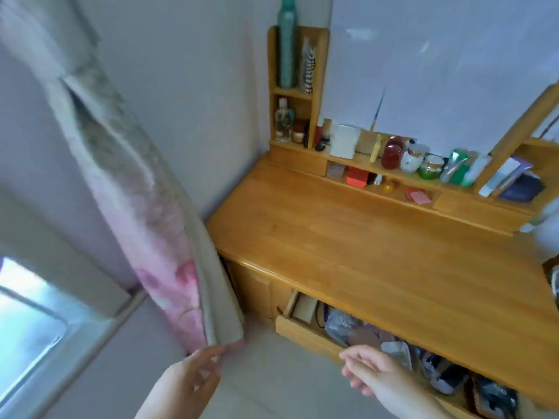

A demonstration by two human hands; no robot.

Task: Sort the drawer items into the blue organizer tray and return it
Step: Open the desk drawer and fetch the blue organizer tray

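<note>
Right hand (373, 371) at the front edge of the open drawer (305, 331), fingers loosely extended and slightly spread, holding nothing; fingertips point left, over the drawer front. Left hand (193, 376) lower left of centre, fingers straight, tips touching the bottom hem of a pink floral curtain (169, 267); whether it pinches the cloth cannot be told, it looks relaxed and flat. Drawer pulled partway out from under the wooden desk top (363, 252); inside, a jumble: a crumpled clear plastic bag (340, 325), a grey-white packet (397, 352) just beside the right hand, dark blurred items toward the right end, and a bare pale section of the drawer floor at the left end. No blue organizer tray in view. Desk top bare wood. At the back, a shelf unit (393, 173) carries jars, tubes and bottles: a red jar (392, 152), a white cup (413, 160), a green jar (431, 169). Tall teal bottle (286, 40) stands in the upright side shelf at the desk's left corner. Window (27, 322) at lower left, beside the curtain. Frame is motion-blurred.
</note>
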